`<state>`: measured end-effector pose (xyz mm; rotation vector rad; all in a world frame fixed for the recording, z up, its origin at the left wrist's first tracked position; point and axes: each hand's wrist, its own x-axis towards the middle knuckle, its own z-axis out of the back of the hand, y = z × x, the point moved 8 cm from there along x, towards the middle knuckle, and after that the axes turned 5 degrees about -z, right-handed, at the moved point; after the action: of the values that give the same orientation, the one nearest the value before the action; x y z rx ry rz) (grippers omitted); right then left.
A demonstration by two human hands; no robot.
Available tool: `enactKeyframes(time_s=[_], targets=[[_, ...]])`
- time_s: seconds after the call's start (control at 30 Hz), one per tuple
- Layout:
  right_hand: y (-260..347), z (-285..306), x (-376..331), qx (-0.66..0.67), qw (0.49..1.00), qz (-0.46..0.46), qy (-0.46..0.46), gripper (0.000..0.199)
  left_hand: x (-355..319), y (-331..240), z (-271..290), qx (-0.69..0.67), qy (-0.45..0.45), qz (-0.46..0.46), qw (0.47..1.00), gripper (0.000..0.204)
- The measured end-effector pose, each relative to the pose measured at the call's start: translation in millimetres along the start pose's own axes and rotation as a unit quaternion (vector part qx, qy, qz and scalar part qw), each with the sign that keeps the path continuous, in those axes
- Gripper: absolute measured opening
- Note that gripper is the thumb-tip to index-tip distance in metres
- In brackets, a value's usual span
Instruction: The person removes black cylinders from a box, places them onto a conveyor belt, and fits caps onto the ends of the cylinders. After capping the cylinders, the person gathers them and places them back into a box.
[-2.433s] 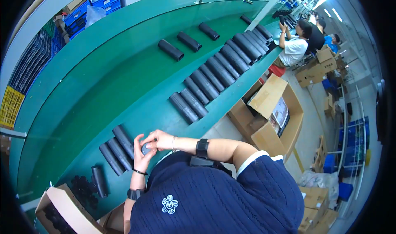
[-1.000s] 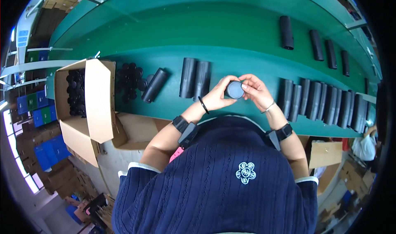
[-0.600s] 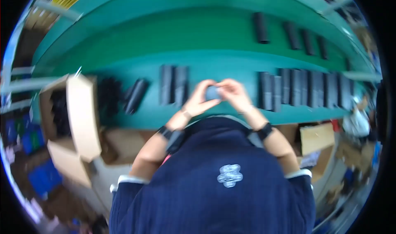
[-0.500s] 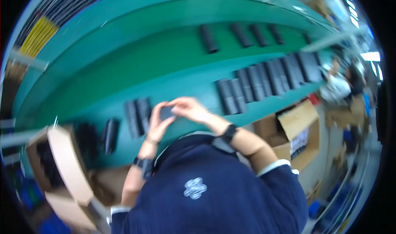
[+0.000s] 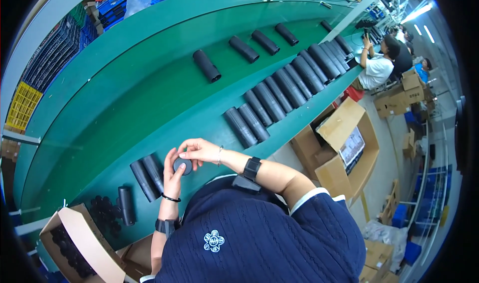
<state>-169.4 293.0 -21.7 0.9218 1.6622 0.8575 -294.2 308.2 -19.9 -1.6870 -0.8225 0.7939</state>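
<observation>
My left hand (image 5: 172,175) is closed around a dark round piece (image 5: 182,167), whose flat, disc-like face points up. It looks like a cap or the capped end of a short tube; the fingers hide its sides. From the right, my right hand (image 5: 198,150) curls over the same piece, thumb and fingers at its upper edge. Two black ribbed tubes (image 5: 144,180) lie side by side just left of my hands. Farther left, one black tube (image 5: 126,205) stands beside a heap of small black round caps (image 5: 104,212).
Several black tubes (image 5: 284,91) lie in a row along the green bench (image 5: 199,123), others on the darker green strip (image 5: 164,83) behind. Open cardboard boxes stand at the left (image 5: 82,243) and right (image 5: 366,158). A person in white (image 5: 376,71) works farther along.
The view has shifted and sharpened. Both hands stay on the dark piece, now with its round face showing; my right fingers have curled more closely over it.
</observation>
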Motion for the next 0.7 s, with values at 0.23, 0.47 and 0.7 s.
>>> enactKeyframes(time_s=[0.23, 0.47, 0.7], targets=[[-7.0, -23.3, 7.7, -0.008, 1.000, 0.004, 0.017, 0.018, -4.2, -13.8, -1.1, 0.122, 0.027, -0.065, 0.990, 0.064], [17.5, 5.3, -0.3, -0.099, 0.991, 0.090, 0.004, 0.075, 23.0, -6.1, 10.8, -0.214, -0.033, 0.008, 0.976, 0.041], [-28.4, 42.0, 28.1, -0.126, 0.992, 0.004, -0.003, 0.092, 33.8, -7.1, 76.9, 0.223, -0.198, -0.045, 0.953, 0.047]])
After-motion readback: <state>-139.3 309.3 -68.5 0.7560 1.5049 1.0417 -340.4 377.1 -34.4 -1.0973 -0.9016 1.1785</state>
